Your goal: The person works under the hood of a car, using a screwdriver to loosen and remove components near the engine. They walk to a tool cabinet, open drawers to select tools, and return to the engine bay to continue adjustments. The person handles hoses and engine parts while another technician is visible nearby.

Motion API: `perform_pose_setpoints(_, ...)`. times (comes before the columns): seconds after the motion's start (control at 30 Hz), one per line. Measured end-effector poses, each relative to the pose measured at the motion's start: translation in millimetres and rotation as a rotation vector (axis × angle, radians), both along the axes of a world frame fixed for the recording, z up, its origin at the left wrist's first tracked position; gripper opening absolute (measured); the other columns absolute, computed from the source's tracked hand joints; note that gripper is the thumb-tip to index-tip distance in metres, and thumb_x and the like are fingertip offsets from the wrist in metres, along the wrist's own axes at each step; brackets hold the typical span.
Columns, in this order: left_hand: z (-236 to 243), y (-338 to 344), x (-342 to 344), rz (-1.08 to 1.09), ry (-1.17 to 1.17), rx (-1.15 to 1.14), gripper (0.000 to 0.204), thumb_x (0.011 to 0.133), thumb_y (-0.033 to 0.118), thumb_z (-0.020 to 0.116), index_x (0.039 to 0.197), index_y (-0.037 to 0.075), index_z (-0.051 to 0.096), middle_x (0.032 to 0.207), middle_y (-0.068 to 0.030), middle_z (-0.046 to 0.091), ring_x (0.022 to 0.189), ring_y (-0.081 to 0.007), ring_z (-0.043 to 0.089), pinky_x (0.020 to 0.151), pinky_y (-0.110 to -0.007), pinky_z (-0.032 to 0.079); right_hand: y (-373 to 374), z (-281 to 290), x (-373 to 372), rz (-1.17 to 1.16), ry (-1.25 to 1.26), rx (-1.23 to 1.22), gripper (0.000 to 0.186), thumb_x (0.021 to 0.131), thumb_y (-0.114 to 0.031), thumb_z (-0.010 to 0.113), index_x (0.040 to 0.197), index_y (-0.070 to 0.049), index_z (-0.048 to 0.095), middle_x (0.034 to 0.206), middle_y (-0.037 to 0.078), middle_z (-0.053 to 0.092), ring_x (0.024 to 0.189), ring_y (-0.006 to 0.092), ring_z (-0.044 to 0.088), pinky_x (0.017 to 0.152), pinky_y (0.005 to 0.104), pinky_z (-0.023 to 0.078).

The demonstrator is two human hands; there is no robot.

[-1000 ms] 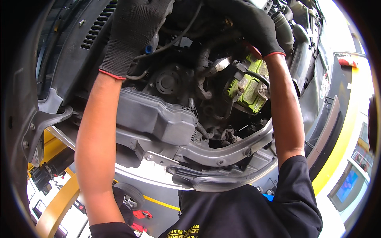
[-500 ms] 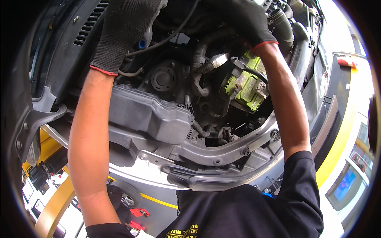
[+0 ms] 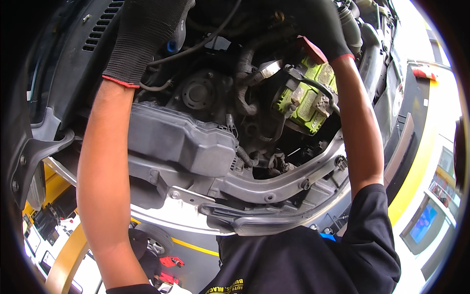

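Note:
My left hand [image 3: 152,29], in a black knit glove with a red cuff edge, reaches into the engine bay at the upper left. A grey handle with a blue end [image 3: 172,45] sticks out beneath its palm, apparently in its grip; the fingertips lie beyond the frame. A dark cable [image 3: 200,44] runs beside that handle. My right hand [image 3: 320,24], gloved alike, is above the lime-green battery [image 3: 306,105]. Beside its palm shows a red flat piece [image 3: 312,49] whose kind I cannot make out. The right fingers are lost in dark shadow.
A round pulley [image 3: 198,93] and a black plastic cover [image 3: 181,139] sit below my hands. Wrapped hoses [image 3: 244,83] run between pulley and battery. The metal front crossmember [image 3: 269,191] curves along the near side. A yellow lift post [image 3: 66,259] stands at lower left.
My right hand has shifted slightly right, and more of the red piece shows beside it. My left hand has moved a little left and down with the handle.

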State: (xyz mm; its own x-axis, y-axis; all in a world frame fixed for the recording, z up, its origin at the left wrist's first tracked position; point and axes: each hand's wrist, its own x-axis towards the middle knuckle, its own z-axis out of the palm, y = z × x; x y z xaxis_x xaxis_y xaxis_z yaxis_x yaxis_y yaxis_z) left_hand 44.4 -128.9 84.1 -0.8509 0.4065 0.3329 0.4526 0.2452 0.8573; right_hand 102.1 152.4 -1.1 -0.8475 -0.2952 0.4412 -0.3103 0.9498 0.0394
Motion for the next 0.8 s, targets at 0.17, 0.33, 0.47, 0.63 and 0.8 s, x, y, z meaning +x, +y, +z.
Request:
perform_pose_setpoints(0.17, -15, 26, 14, 0.261, 0.266, 0.030, 0.041, 0.116, 0.036, 0.059, 0.092, 0.007, 0.074, 0.070, 0.0013, 0.062, 0.060, -0.0067, 0.056, 0.058, -0.026, 0.046, 38, 22, 81, 0.014, 0.065, -0.052, 0.022, 0.104, -0.005, 0.066, 0.120, -0.004, 0.080, 0.125, 0.013, 0.080, 0.105, 0.0317, 0.079, 0.089, 0.0376, 0.062)
perform_pose_setpoints(0.33, -17, 2, 4, 0.066, 0.179, -0.016, 0.037, 0.117, 0.036, 0.058, 0.104, 0.005, 0.074, 0.082, 0.0002, 0.067, 0.064, -0.0076, 0.059, 0.061, -0.024, 0.048, 12, 51, 201, -0.309, -0.082, -0.592, 0.026, 0.106, -0.002, 0.066, 0.130, 0.000, 0.077, 0.124, 0.011, 0.081, 0.110, 0.0165, 0.076, 0.099, 0.0325, 0.059)
perform_pose_setpoints(0.47, -18, -28, -25, -0.072, 0.830, -0.411, 0.026, 0.110, 0.022, 0.063, 0.125, 0.003, 0.072, 0.104, -0.0112, 0.074, 0.087, -0.0228, 0.069, 0.077, -0.035, 0.054, -27, 58, 315, -0.514, -0.025, -0.895, 0.021, 0.103, 0.003, 0.067, 0.122, 0.001, 0.077, 0.115, 0.012, 0.082, 0.105, 0.0195, 0.076, 0.098, 0.0362, 0.058)
perform_pose_setpoints(0.63, 4, -38, 43, -0.207, 0.795, -0.520, 0.029, 0.116, 0.018, 0.055, 0.126, 0.001, 0.076, 0.119, -0.0174, 0.079, 0.106, -0.0286, 0.076, 0.092, -0.041, 0.058, -86, 78, 462, -0.422, 0.076, -0.765, 0.014, 0.098, -0.012, 0.071, 0.110, -0.007, 0.066, 0.098, 0.013, 0.067, 0.090, 0.0371, 0.070, 0.078, 0.0491, 0.056)
perform_pose_setpoints(0.8, 74, 16, 292, -0.414, 0.368, -0.217, 0.041, 0.121, 0.029, 0.047, 0.129, -0.002, 0.073, 0.106, -0.0099, 0.075, 0.101, -0.0174, 0.069, 0.090, -0.035, 0.054, -160, 102, 649, -0.673, 0.142, -0.834, 0.019, 0.103, -0.023, 0.070, 0.112, -0.008, 0.066, 0.096, 0.015, 0.065, 0.089, 0.0366, 0.070, 0.079, 0.0501, 0.056)
